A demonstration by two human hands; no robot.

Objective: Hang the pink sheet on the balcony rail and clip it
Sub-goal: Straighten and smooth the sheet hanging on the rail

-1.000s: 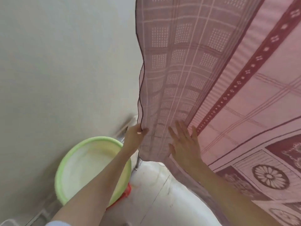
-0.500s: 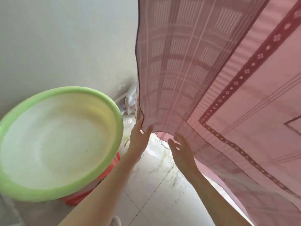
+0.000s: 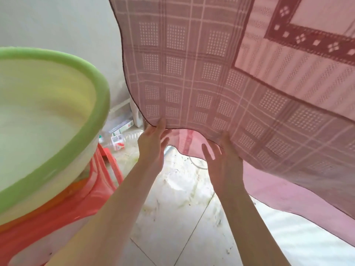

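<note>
The floor (image 3: 184,223) is pale tile, stained and streaked with greenish dirt, with dark grout lines crossing it. A plain off-white wall (image 3: 63,22) rises at the back left. At its foot lie a few cartons and bits of packaging (image 3: 120,140), beside a white plastic leg (image 3: 136,117). On the left, a green-rimmed basin (image 3: 57,104) sits on a red plastic stool (image 3: 101,169).

The pink sheet (image 3: 201,70) hangs down across the upper right, its checked border low and a dark red patterned band higher up; what it hangs from is out of view. The left hand (image 3: 151,144) grips the sheet's bottom hem near the corner, thumb on the near side and fingers behind the cloth. The right hand (image 3: 222,158) is apart from it, fingers spread and straight, its fingertips (image 3: 225,136) touching the hem from below.

Compared with 0.5 s ago, the view sits lower and closer: the basin fills more of the left side, the stool shows plainly, and the litter by the wall has come into sight. The 2 hands are further apart, and the hem between them sags in a curve.
</note>
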